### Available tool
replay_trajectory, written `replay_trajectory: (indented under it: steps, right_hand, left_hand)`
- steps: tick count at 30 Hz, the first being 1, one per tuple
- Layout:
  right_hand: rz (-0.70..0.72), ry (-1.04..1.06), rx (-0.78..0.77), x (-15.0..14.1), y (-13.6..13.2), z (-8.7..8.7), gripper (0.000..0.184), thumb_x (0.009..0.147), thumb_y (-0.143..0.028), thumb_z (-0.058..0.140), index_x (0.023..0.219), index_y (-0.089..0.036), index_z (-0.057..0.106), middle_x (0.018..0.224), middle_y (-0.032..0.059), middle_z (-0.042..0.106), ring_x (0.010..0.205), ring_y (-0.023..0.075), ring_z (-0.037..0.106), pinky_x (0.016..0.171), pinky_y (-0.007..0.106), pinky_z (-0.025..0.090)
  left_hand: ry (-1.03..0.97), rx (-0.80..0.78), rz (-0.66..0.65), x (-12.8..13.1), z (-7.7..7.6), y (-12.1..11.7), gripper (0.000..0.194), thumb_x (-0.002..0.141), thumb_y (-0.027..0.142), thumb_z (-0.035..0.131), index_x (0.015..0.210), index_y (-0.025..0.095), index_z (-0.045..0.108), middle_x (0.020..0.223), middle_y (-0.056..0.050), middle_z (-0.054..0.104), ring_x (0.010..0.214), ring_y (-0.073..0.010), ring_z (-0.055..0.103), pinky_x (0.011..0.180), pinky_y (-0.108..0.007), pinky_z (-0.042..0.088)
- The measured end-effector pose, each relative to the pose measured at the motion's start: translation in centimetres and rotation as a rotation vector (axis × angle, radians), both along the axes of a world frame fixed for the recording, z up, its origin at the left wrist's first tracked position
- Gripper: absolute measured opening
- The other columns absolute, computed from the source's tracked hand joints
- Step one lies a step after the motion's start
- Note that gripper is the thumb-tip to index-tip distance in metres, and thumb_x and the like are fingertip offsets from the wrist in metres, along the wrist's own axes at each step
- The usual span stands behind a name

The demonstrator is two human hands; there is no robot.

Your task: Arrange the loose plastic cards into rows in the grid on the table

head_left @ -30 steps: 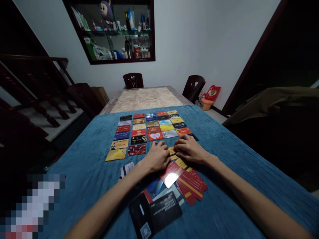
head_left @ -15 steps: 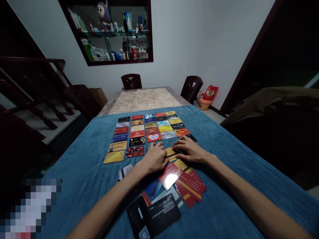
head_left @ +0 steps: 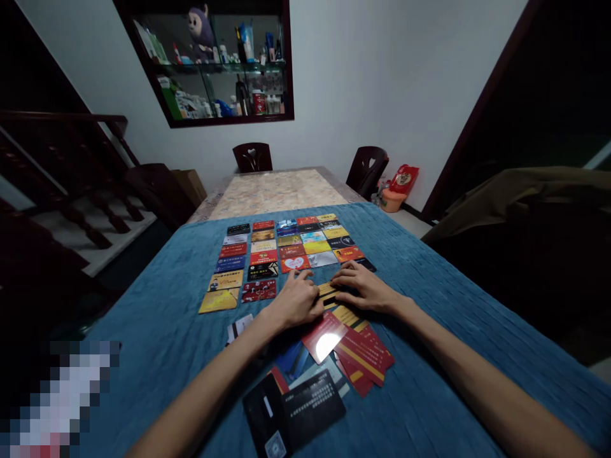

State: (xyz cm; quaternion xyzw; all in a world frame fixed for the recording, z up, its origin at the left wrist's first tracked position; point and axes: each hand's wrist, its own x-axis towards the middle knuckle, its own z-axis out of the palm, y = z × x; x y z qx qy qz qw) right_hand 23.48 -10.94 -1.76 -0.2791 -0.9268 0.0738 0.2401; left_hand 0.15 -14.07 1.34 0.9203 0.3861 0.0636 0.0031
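Note:
Many coloured plastic cards (head_left: 286, 249) lie in neat rows on a blue cloth (head_left: 420, 299). Just in front of the rows, my left hand (head_left: 298, 299) and my right hand (head_left: 359, 286) rest palm down on the cloth, fingers bent onto a gold card with a dark stripe (head_left: 327, 294) that lies between them. Neither hand has lifted it. Closer to me sits a loose pile of cards (head_left: 356, 350), mostly red and gold, with two black cards (head_left: 296, 410) at its near end and a white card (head_left: 238, 326) to the left.
Beyond the cloth the patterned tabletop (head_left: 277, 189) shows, with two dark chairs (head_left: 252, 156) at the far end. A wall cabinet (head_left: 214, 60) holds bottles and a toy. A stair rail (head_left: 71, 165) runs along the left; a brown cloth (head_left: 520, 191) lies at right.
Both hands have stayed on the gold striped card, shifting only slightly. The view has moved a little.

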Motion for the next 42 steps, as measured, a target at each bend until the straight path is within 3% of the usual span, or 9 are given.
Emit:
replay_trajectory:
  steps: [9,17,24,32,36,42]
  right_hand:
    - [-0.009,0.105,0.110,-0.1,0.9,-1.3,0.022,0.098,-0.021,0.051,0.106,-0.019,0.071,0.096,0.0087,0.073,0.094,0.0226,0.058,0.085,0.039,0.051]
    - [-0.184,0.182,0.173,-0.8,1.4,-2.7,0.025,0.097,-0.016,0.050,0.113,-0.020,0.068,0.094,0.0088,0.072,0.090,0.0230,0.058,0.078,0.037,0.051]
    - [-0.287,0.187,0.211,-1.7,1.2,-2.9,0.035,0.092,-0.011,0.052,0.124,-0.020,0.062,0.097,0.0093,0.068,0.088,0.0226,0.058,0.077,0.035,0.050]
    - [-0.324,0.120,0.222,-2.1,1.4,-3.2,0.030,0.092,-0.012,0.054,0.118,-0.022,0.063,0.099,0.0081,0.072,0.089,0.0233,0.058,0.078,0.034,0.046]
    - [-0.337,0.066,0.193,-2.0,1.5,-3.4,0.036,0.092,-0.013,0.057,0.127,-0.022,0.060,0.103,0.0082,0.073,0.092,0.0244,0.059,0.079,0.035,0.044]
    - [-0.347,-0.028,0.208,-1.8,1.5,-3.5,0.047,0.093,-0.015,0.053,0.139,-0.021,0.053,0.109,0.0104,0.072,0.097,0.0277,0.056,0.081,0.039,0.044]
  left_hand:
    - [-0.171,-0.094,0.006,-1.3,0.3,0.8,0.026,0.092,0.019,0.050,0.082,0.019,0.074,0.096,-0.008,0.074,0.115,-0.0270,0.058,0.099,-0.043,0.041]
    - [-0.342,-0.036,-0.016,-2.1,-0.8,2.7,0.026,0.093,0.017,0.048,0.084,0.017,0.073,0.088,-0.008,0.069,0.086,-0.0191,0.061,0.081,-0.031,0.048]
    - [-0.437,0.051,-0.002,-2.7,-1.5,3.1,0.030,0.089,0.010,0.050,0.108,0.017,0.072,0.095,-0.009,0.069,0.090,-0.0209,0.062,0.082,-0.033,0.049]
    - [-0.380,0.128,-0.016,-2.7,-1.6,3.0,0.035,0.088,0.005,0.047,0.111,0.018,0.071,0.091,-0.009,0.070,0.089,-0.0221,0.058,0.082,-0.036,0.048]
    - [-0.326,0.118,0.029,-2.6,-1.7,3.0,0.037,0.088,0.007,0.046,0.116,0.017,0.069,0.091,-0.009,0.070,0.091,-0.0235,0.058,0.085,-0.038,0.047]
    - [-0.280,0.070,0.130,-2.2,-2.0,2.5,0.040,0.089,0.012,0.047,0.126,0.017,0.062,0.107,-0.012,0.069,0.103,-0.0263,0.059,0.092,-0.043,0.045]
